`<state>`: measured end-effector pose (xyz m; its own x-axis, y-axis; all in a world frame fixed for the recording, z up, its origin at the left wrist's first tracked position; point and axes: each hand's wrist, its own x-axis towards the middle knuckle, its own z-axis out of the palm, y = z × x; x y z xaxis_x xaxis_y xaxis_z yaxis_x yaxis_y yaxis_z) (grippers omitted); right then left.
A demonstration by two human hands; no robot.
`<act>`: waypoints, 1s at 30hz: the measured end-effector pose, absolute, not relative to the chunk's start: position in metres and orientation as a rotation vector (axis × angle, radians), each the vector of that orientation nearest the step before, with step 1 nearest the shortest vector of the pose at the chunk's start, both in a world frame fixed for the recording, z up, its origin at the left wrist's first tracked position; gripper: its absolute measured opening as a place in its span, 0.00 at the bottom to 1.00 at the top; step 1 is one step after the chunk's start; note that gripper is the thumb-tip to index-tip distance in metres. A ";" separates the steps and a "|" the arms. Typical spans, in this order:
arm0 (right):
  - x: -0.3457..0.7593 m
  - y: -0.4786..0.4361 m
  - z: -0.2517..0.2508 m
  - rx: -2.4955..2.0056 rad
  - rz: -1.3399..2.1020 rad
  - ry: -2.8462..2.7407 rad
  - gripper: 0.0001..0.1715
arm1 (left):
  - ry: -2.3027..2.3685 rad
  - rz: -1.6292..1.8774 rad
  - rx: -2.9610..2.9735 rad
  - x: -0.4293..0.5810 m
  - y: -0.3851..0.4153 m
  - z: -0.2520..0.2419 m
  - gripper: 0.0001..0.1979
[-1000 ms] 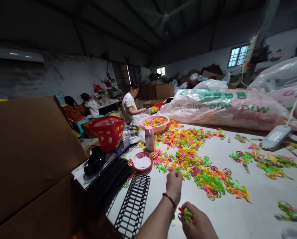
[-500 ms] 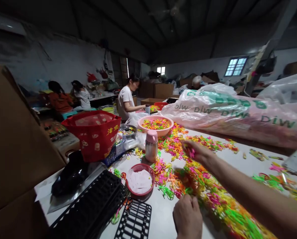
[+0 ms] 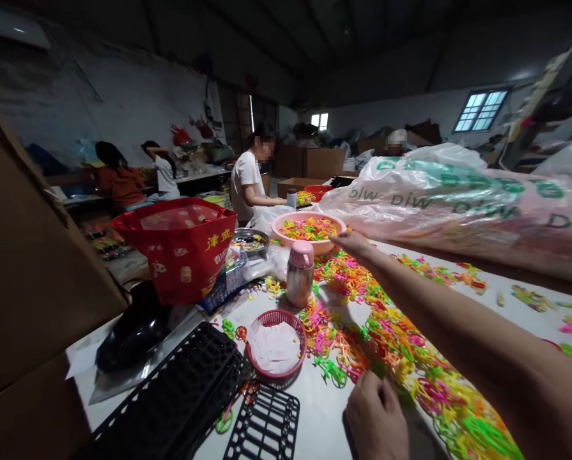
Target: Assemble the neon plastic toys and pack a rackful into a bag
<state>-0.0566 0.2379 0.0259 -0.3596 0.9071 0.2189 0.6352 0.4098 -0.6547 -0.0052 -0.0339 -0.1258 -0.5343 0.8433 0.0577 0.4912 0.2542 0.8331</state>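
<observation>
Basin, pink and full of neon pieces, sits far up the table; right hand is at its rim, grip unreadable. Left hand lies knuckles-up by the loose pile, grip hidden too.

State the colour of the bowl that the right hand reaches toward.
The bowl is pink; head view.

Basin lies behind the flask, basket before it, bag left, sack right
</observation>
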 end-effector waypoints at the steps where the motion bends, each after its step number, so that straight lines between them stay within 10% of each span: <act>1: -0.044 0.226 0.009 -1.363 0.623 -2.175 0.36 | 2.154 1.248 1.235 -0.007 -0.035 -0.124 0.14; 10: 0.088 0.108 -0.113 -1.242 0.089 -2.691 0.23 | 2.396 1.286 1.402 -0.021 -0.034 -0.123 0.20; 15: 0.134 0.074 -0.095 -1.291 0.122 -2.724 0.28 | 2.063 1.383 1.473 -0.009 -0.036 -0.120 0.05; 30: -0.070 0.107 -0.084 -1.063 0.473 -2.743 0.29 | 2.284 1.761 1.178 -0.030 -0.038 -0.118 0.11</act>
